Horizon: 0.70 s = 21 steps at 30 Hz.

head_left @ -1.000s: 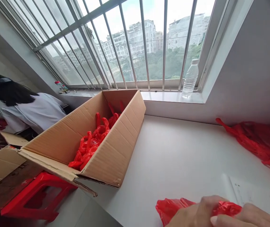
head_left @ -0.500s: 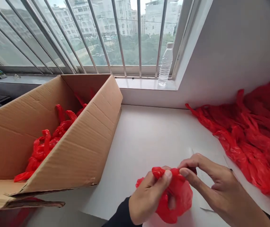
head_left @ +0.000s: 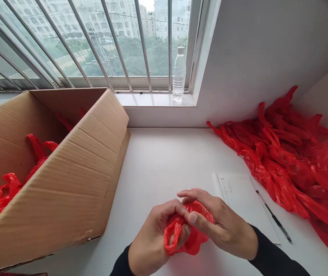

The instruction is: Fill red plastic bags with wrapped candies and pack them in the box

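Red bag (head_left: 194, 245) is sitting between left hand (head_left: 155, 232) and right hand (head_left: 221, 220), over the table (head_left: 164, 161). Left grip is clasping it, a loop (head_left: 177, 227) poking out near the thumb. Right fingers (head_left: 200, 196) are curving over its far side; cannot tell whether that grip is pinching. Paper (head_left: 238, 195) and pen (head_left: 274, 217) are lying beyond the right hand, near heaped bags (head_left: 287, 165).

Now bunches red plastic bag (head_left: 194, 243) in left hand (head_left: 152, 234), with loop (head_left: 167, 239) jutting out. Cups right hand (head_left: 224, 222) alongside, no longer pinching with fingertips as 0.5 s ago. Exposes pen (head_left: 273, 216) and more of paper (head_left: 247, 203).
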Each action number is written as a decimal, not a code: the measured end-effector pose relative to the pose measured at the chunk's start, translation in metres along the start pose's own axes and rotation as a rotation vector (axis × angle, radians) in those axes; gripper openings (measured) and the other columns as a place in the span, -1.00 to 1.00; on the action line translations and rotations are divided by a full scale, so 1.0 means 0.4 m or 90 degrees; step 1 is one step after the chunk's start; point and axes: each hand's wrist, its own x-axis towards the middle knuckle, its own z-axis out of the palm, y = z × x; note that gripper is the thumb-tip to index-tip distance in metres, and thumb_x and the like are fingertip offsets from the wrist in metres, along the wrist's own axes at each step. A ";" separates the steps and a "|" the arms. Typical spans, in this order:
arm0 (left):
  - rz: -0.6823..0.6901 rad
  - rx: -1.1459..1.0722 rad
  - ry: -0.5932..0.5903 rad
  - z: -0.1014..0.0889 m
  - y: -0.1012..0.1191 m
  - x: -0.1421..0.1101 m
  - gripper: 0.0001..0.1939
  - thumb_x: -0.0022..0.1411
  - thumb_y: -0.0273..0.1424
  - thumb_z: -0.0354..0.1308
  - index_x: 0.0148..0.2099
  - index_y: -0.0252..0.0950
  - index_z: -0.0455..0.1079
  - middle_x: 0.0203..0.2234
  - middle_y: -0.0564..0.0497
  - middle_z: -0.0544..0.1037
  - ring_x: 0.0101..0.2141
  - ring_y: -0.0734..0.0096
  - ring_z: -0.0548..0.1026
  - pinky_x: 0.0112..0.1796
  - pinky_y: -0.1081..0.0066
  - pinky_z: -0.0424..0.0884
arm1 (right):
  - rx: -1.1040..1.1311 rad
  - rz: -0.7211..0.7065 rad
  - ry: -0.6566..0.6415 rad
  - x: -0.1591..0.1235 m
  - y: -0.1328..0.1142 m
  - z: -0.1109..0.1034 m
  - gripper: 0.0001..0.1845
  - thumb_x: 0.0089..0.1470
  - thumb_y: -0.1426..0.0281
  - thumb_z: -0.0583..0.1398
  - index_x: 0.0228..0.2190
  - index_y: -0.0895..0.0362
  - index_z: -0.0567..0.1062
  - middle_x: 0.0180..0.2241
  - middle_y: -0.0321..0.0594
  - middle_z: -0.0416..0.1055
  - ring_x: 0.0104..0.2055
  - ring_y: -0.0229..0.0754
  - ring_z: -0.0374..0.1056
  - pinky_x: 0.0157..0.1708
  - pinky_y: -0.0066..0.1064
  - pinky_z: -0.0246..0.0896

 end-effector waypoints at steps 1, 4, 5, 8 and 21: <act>0.024 0.072 0.026 0.002 -0.004 -0.002 -0.88 0.20 -0.44 0.27 -0.33 -0.29 0.37 -0.52 0.13 0.36 -0.51 0.56 0.24 -0.45 0.51 0.24 | 0.033 0.046 -0.018 0.003 0.009 0.003 -0.60 0.34 0.13 0.08 0.10 0.02 0.39 -0.16 -0.21 0.52 -0.16 -0.15 0.43 -0.10 -0.28 0.34; 0.199 0.338 0.141 0.005 -0.036 -0.002 -0.86 0.19 -0.57 0.19 -0.22 -0.25 0.44 -0.42 0.05 0.49 -0.45 0.50 0.38 -0.43 0.51 0.31 | 0.117 0.124 -0.026 0.009 0.031 0.020 -0.55 0.40 0.11 -0.07 0.06 0.07 0.41 -0.44 -0.30 0.46 -0.43 -0.21 0.35 -0.38 -0.36 0.30; 0.267 0.398 0.173 0.005 -0.052 -0.002 -0.80 0.22 -0.59 0.16 -0.15 -0.22 0.46 -0.34 0.01 0.52 -0.41 0.48 0.44 -0.41 0.50 0.35 | 0.131 0.123 -0.029 0.011 0.038 0.026 -0.55 0.40 0.12 -0.08 0.05 0.07 0.42 -0.47 -0.31 0.44 -0.44 -0.21 0.34 -0.40 -0.36 0.29; 0.395 0.467 0.218 -0.003 -0.093 -0.004 -0.60 0.28 -0.63 0.12 0.08 -0.13 0.43 -0.16 -0.05 0.51 -0.30 0.47 0.53 -0.36 0.51 0.45 | 0.144 0.083 -0.080 0.019 0.054 0.041 -0.67 0.38 0.19 -0.01 -0.03 0.07 0.44 -0.43 -0.32 0.41 -0.40 -0.21 0.34 -0.36 -0.36 0.29; 0.325 0.842 0.260 -0.099 -0.235 -0.143 -0.44 0.45 -0.47 -0.12 0.44 -0.22 0.05 0.30 -0.12 0.31 0.29 0.12 0.20 0.23 0.14 0.25 | -0.109 0.156 0.122 -0.051 0.122 -0.010 -0.78 0.32 0.29 0.04 -0.28 0.04 0.46 -0.32 -0.29 0.47 -0.32 -0.18 0.33 -0.49 -0.40 0.07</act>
